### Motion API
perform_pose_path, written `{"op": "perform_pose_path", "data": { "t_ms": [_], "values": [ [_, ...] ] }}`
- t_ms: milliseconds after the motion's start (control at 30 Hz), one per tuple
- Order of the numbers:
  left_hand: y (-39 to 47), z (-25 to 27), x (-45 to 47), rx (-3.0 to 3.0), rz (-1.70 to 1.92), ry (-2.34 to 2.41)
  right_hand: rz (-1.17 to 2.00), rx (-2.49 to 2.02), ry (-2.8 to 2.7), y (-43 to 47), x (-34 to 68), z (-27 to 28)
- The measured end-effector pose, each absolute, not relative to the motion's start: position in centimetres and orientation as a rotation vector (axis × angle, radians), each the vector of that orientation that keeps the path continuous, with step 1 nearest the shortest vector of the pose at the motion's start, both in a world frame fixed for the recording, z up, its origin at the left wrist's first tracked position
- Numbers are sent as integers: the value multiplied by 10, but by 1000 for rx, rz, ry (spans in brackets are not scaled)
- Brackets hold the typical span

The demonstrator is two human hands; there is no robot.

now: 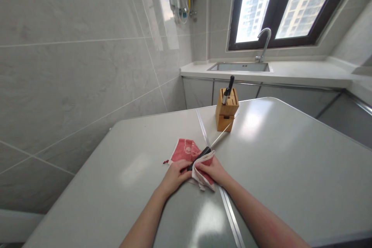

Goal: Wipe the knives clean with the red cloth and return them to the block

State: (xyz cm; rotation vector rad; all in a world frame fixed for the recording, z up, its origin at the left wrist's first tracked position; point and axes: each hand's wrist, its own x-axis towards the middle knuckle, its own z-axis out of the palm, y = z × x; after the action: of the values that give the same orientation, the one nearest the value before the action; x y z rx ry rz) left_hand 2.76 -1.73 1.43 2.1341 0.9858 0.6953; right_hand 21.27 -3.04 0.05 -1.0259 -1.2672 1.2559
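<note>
A long knife (202,154) with a black handle lies slanted over a red and white cloth (184,148), its thin blade pointing away to the upper right. My left hand (176,173) is closed round the butt end of the handle, with the cloth beneath. Pinched in my right hand (214,169) is a folded part of the same cloth, pressed against the handle's right side. Some fingers of both hands are hidden by the cloth and the handle. The blade's far end passes in front of or beside the wooden knife block (221,123); I cannot tell the gap.
Black-handled tools stand in slots of the knife block, at the back of the white table (279,170). A metal seam strip (231,215) crosses the tabletop. Behind are a counter with a sink (241,67), a faucet (265,42) and a window. A tiled wall rises at left.
</note>
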Motion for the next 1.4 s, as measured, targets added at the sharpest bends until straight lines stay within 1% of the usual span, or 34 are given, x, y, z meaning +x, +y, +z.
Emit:
{"op": "perform_pose_path", "data": {
  "t_ms": [333, 900, 1400],
  "values": [
    [-13, 16, 24, 2105, 731, 913, 1247, -1068, -1210, -30, 213, -3],
    [-11, 15, 17, 2101, 732, 965, 1229, -1118, -1119, -27, 212, -11],
    [-16, 18, 20, 2242, 826, 1180, 1230, -1078, -1227, -32, 214, 3]
  ]
}}
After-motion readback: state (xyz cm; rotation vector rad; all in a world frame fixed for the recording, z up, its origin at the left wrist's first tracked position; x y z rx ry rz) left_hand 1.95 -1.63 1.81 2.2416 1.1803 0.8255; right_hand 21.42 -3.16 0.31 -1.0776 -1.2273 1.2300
